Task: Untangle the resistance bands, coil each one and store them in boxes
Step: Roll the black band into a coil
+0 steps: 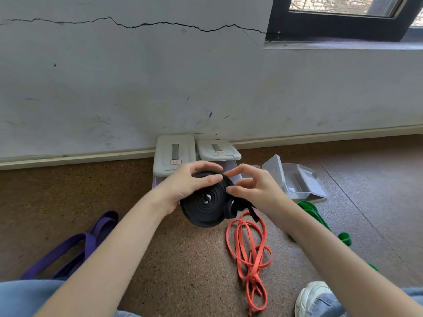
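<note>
A black resistance band (207,205) is wound into a flat spiral coil and held above the floor. My left hand (186,184) grips the coil from the left, thumb across its face and fingers over its top edge. My right hand (253,187) pinches the band's loose end at the coil's right side, where a short tail hangs down. An orange band (250,255) lies loose and knotted on the floor below. A purple band (75,245) lies at the left, a green band (320,219) at the right, partly hidden by my right forearm.
Two white lidded boxes (175,154) (218,151) stand against the wall behind my hands. An open clear plastic box (295,179) sits at the right. A white shoe (311,298) and jeans show at the bottom. The floor is brown speckled cork.
</note>
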